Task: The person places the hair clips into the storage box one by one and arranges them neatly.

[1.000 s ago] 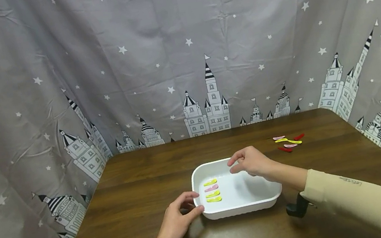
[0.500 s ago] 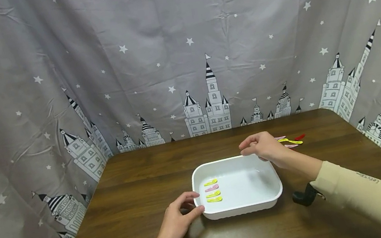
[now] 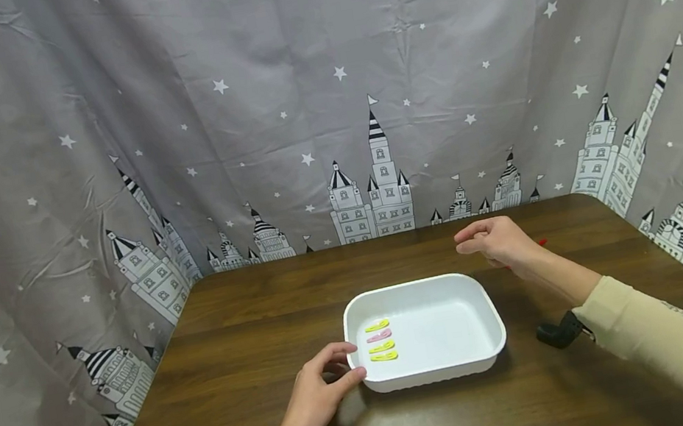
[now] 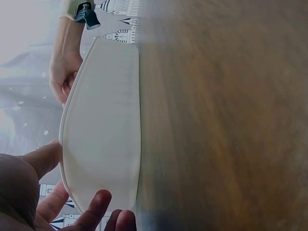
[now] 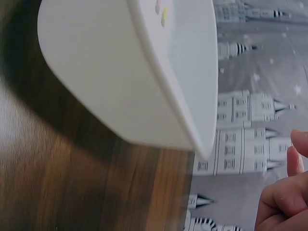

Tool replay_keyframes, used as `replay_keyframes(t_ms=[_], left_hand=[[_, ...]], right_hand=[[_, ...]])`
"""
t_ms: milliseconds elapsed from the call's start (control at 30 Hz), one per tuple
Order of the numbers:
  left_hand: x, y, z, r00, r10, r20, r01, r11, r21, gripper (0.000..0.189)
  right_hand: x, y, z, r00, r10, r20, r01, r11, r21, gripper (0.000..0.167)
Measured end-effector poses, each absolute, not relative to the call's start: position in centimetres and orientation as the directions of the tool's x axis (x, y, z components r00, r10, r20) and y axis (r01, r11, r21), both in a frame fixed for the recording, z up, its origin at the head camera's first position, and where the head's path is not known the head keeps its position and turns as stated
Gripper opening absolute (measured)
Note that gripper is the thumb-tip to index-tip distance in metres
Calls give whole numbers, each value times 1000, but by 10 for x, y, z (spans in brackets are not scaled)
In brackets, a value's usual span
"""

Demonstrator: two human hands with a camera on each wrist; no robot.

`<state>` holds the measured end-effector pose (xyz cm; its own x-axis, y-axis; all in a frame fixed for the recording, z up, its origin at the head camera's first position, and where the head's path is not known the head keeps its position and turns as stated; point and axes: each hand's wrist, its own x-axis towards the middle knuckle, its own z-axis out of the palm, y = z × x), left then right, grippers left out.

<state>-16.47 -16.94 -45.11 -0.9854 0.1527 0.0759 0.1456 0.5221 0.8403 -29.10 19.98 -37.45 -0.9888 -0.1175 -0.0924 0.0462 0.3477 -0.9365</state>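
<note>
My left hand (image 3: 318, 388) holds the left end of a white plastic tray (image 3: 431, 377), thumb and index finger on its rim. In the left wrist view, other fingertips (image 4: 98, 199) lie against its outer wall. Inside, at the tray's left, several snap hair clips lie in a column: yellow clips (image 3: 384, 357) and a pink one (image 3: 379, 336). Beyond the tray's far right corner, my right hand (image 3: 496, 240) is above the table with its fingers bent loosely and nothing visible in them. It hides most of a group of loose clips; a red clip (image 3: 542, 241) peeks out behind it.
The dark wooden table (image 3: 253, 331) reaches back to a grey curtain (image 3: 271, 105) printed with castles and stars. A black wrist device (image 3: 560, 332) hangs under the right sleeve (image 3: 670, 340).
My right hand has moved from over the tray to the far right, over the loose clips, which it now mostly covers. My left hand and the tray stay put.
</note>
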Motion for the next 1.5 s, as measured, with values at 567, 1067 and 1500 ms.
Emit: replay_keyframes(t_ms=[567,1067,1500], left_hand=[[-164,-170,-454,-985,148,83,149,516,844,36],[-164,-169,-454,-986,142,84,146,515,845,35],[-164,-168,-452,-987,138,84,144,518,843,36]], right_hand=[[-303,255,-393,-993,-46,-108,86,337,-938,45],[-300,291,-425,-993,54,-108,118,243,-963,34],[-296,305,-455,-986,74,-148,158,160,-974,33]])
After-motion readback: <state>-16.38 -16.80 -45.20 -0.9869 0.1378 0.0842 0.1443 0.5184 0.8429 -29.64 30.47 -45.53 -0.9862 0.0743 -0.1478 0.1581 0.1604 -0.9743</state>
